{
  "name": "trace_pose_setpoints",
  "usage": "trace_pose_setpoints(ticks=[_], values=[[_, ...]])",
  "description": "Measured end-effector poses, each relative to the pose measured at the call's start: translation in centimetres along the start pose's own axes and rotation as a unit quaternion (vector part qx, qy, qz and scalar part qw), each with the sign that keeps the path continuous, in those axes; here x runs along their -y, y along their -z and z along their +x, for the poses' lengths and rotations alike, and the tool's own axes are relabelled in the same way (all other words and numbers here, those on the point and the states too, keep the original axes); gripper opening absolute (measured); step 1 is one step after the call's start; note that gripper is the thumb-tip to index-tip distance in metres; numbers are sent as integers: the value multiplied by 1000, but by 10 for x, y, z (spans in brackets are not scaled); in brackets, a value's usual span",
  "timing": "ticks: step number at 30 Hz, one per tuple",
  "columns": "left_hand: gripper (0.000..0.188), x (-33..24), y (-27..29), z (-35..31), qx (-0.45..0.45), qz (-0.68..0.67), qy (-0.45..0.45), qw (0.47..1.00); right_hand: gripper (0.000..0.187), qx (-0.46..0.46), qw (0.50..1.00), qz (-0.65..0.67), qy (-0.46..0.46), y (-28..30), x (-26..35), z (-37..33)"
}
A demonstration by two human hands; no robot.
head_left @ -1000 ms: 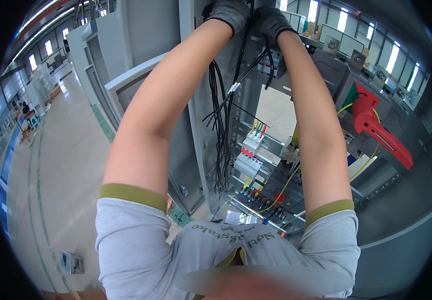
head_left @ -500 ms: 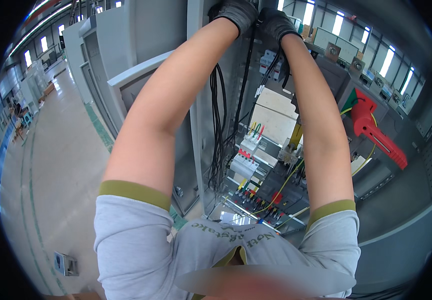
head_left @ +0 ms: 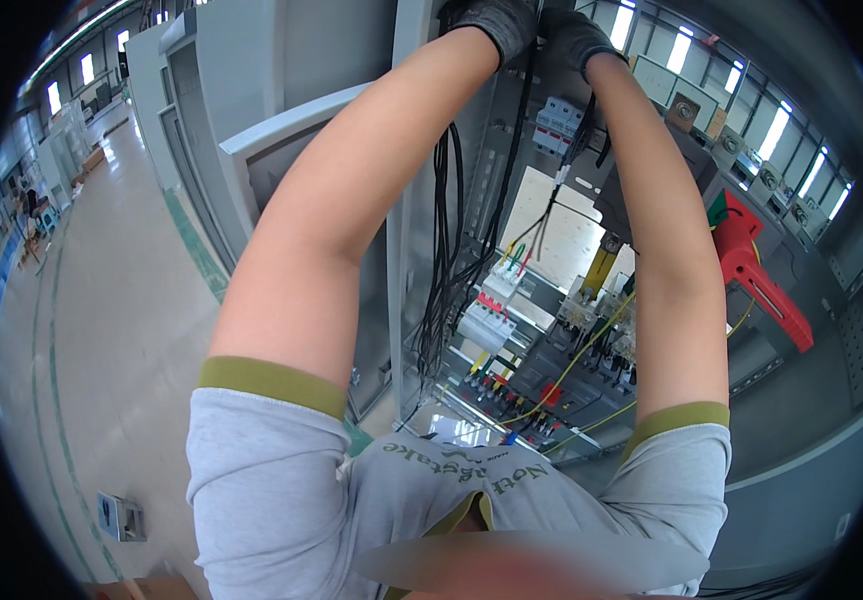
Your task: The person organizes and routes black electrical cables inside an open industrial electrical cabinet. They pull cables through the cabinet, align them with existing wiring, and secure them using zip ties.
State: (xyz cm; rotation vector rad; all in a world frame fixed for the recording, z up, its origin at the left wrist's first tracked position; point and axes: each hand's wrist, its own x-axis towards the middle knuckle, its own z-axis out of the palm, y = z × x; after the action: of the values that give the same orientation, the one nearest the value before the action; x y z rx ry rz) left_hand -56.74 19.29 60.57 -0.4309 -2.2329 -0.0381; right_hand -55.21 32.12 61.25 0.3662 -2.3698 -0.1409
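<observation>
Both my arms reach up into an open grey electrical cabinet. At the top edge, my left hand (head_left: 499,25) in a dark grey glove is curled closed by the cabinet's upright post. My right hand (head_left: 574,42), gloved alike, is closed just right of it. What either hand holds is hidden. A black cable (head_left: 524,110) runs down from between them. Left of it hangs a bundle of black wires (head_left: 441,210). Below my right hand are a white circuit breaker (head_left: 558,122) and thin dark leads with pale ends (head_left: 562,175).
Lower in the cabinet sits a breaker with red levers (head_left: 490,318) beside yellow-green wires (head_left: 582,350). A red long-handled part (head_left: 767,280) juts out at the right. The grey door (head_left: 292,130) stands at the left. A small metal box (head_left: 120,517) lies on the floor.
Both hands have shifted slightly right in the picture as the view moved. The dark leads under my right hand now hang lower, in front of the pale plate. Both hands stay closed.
</observation>
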Motion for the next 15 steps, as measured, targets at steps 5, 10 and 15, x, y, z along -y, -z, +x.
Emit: trace_pose_setpoints(ticks=[5,10,15], values=[[33,-7,-1,-4,-38,1,-38,999,50,-14,999,44,-11,-28,-33,18],[34,9,-33,18,-104,153,-185,965,51,-80,991,103,-12,-27,-15,6],[33,0,-43,24,-95,-103,37,989,45,-113,968,219,-44,-29,-11,-4]])
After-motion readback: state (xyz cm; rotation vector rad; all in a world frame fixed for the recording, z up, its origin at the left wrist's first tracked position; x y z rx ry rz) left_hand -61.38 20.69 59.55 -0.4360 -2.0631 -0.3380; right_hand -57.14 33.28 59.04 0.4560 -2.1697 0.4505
